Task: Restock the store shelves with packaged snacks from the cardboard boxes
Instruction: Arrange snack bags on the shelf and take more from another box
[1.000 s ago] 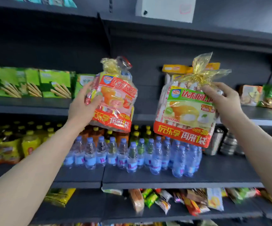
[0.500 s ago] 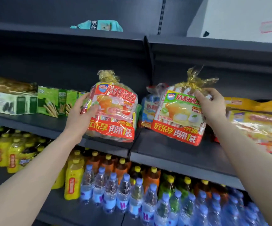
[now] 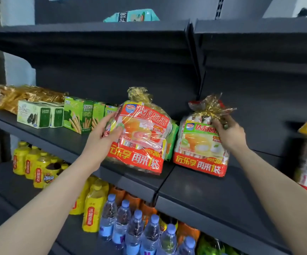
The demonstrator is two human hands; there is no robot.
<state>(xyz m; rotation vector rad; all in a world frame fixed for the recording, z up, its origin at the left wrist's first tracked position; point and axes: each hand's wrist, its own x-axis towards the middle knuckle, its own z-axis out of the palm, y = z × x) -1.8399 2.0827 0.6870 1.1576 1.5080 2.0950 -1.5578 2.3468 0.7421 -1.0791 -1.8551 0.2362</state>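
2 packaged snack bags stood upright on the middle shelf (image 3: 195, 183), side by side but not quite touching. The left hand (image 3: 103, 138) cupped the left edge of the orange snack bag (image 3: 141, 137), its fingers (image 3: 118, 130) curled against the crinkled front film. The right hand (image 3: 230, 133) pinched the green snack bag (image 3: 198, 144) high up, just under its gathered neck, where a gold ribbon tie (image 3: 213, 107) bunched the wrap.

Both bags looked light and soft: thin clear cellophane over many small wrapped cakes, so the sides would give under pressure and the contents could crush. The film was glossy and likely slippery, so a broad palm on the side or a pinch at the tied neck seemed the safer hold; the base band, printed red, appeared flat enough to keep each bag standing.

The shelf was dark, matte metal with a raised front lip. Stiff green biscuit boxes (image 3: 79, 116) sat squarely to the left, beside rumpled gold foil packs (image 3: 20, 96). Below stood smooth plastic water bottles (image 3: 136, 229) and yellow drink bottles (image 3: 92, 205).
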